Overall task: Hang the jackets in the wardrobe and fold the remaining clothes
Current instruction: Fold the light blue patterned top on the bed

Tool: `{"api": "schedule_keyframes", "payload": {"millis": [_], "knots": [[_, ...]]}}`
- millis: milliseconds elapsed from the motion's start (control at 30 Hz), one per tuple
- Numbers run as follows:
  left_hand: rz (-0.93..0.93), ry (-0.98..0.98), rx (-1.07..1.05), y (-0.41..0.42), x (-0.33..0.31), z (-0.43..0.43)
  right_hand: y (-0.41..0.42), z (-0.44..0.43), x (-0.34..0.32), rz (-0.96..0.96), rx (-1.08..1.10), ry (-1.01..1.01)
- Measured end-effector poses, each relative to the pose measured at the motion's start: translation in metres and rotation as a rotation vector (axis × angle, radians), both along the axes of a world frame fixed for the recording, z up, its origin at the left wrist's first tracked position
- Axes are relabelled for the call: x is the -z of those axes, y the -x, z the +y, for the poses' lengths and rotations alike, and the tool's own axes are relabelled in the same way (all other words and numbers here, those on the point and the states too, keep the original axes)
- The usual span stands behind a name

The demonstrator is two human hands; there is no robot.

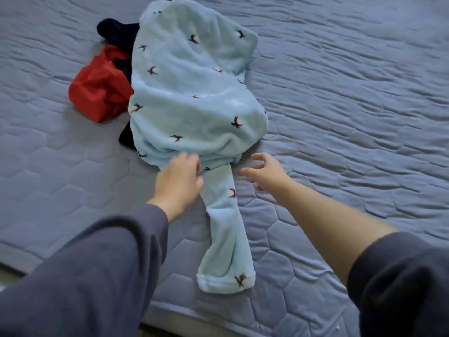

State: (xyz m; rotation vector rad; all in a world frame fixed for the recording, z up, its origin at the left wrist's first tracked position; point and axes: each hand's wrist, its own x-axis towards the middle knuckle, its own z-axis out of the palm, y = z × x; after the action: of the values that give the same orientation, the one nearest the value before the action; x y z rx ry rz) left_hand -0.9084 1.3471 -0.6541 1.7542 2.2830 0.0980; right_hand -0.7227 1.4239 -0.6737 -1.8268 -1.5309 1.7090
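Folding fleece (194, 93) — start | left hand (178, 181) on its near edge, grip unclear | right hand (264, 171) spread, empty | next — flatten it

– Looks like fleece on the pale blue garment (194, 93)?
– Seems so: thick plush pile, soft and matt, fuzzy along the folds, dotted with small dark marks, printed or stitched, hard to tell which.
– And on the red garment (99, 91)?
– Thinner, smoother cloth with a faint sheen along the creases. On the dark garment (116, 30) beside it, something fuzzy and matt, too dark to tell more.
– Under them, on the bedcover (340, 93)?
– Quilted cloth, matt, stitched into raised hexagons, puckered and rippled farther off. On the sleeves (97, 263), plain soft matt cloth, like sweatshirt jersey
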Motion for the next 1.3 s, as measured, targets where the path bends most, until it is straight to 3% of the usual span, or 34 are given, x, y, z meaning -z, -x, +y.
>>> {"api": "schedule_keyframes", "payload": {"millis": [67,200,267,367,467,533,600,633,733,767,833,900,967,1167,1300], "knots": [[0.168,-0.137,0.058,0.011,-0.006,0.024,0.005,0.004,0.001,0.005,0.000,-0.045],[0.389,0.035,0.106,0.035,0.010,0.067,0.022,0.014,0.008,-0.012,-0.050,-0.132],[0.371,0.024,0.139,0.040,0.021,0.073,0.028,0.016,0.012,-0.135,-0.113,-0.286],[-0.040,-0.115,-0.034,0.040,0.031,0.063,0.033,0.013,0.012,-0.528,-0.268,-0.617],[-0.604,-0.093,-0.039,0.022,0.014,0.056,0.036,0.010,0.012,-0.659,-0.432,-0.695],[-0.917,0.013,0.030,0.006,-0.006,0.048,0.037,0.011,0.008,-0.522,-0.394,-0.717],[-0.979,0.092,0.067,-0.002,-0.025,0.036,0.034,0.008,-0.009,-0.329,-0.306,-0.652],[-0.881,0.107,0.103,-0.002,-0.035,0.030,0.030,0.005,-0.020,-0.320,-0.321,-0.633],[-0.202,0.198,0.295,0.017,-0.060,0.016,0.011,0.003,-0.068,-0.342,-0.370,-0.611],[-0.091,0.142,0.331,0.022,-0.069,0.015,0.003,0.003,-0.087,-0.280,-0.356,-0.585],[-0.181,-0.014,0.254,0.024,-0.102,0.017,-0.013,0.004,-0.133,-0.137,-0.300,-0.530],[-0.455,-0.092,0.114,0.013,-0.149,0.018,-0.032,0.005,-0.183,-0.008,-0.211,-0.479],[-0.622,-0.156,0.115,-0.006,-0.204,0.017,-0.055,0.003,-0.241,0.044,-0.145,-0.393],[-0.734,-0.270,0.221,-0.083,-0.357,0.000,-0.140,-0.028,-0.403,0.192,0.165,-0.215],[-0.643,-0.532,0.352,-0.151,-0.430,-0.056,-0.199,-0.072,-0.480,0.298,0.284,-0.199]]}}
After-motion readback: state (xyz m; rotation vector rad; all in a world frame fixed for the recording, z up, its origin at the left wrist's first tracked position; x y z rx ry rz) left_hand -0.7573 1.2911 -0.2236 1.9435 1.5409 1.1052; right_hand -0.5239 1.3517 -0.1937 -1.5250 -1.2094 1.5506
